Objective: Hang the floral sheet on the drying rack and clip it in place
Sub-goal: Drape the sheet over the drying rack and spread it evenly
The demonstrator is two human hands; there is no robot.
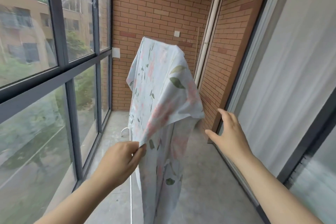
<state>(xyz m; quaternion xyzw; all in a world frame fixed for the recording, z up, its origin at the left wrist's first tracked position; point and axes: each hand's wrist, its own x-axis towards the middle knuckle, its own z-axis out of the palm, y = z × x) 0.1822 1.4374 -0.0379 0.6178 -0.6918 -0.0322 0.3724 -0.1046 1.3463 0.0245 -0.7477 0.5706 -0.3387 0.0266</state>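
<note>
The floral sheet (160, 85), pale blue with pink flowers and green leaves, hangs draped over the drying rack in the middle of the view. Only a thin white tube of the rack (130, 178) shows, at the sheet's lower left; the rest is covered. My left hand (120, 162) pinches a lower corner of the sheet between thumb and fingers and holds it out toward me. To the right of the sheet, my right hand (230, 132) is spread with straight fingers, apart from the cloth and holding nothing. I see no clips.
This is a narrow balcony with a concrete floor (200, 178). Tall glass windows (36, 78) run along the left, a brick wall (160, 5) closes the far end, and a sliding glass door with a dark frame (291, 87) lines the right. A white pipe (211, 29) runs down the corner.
</note>
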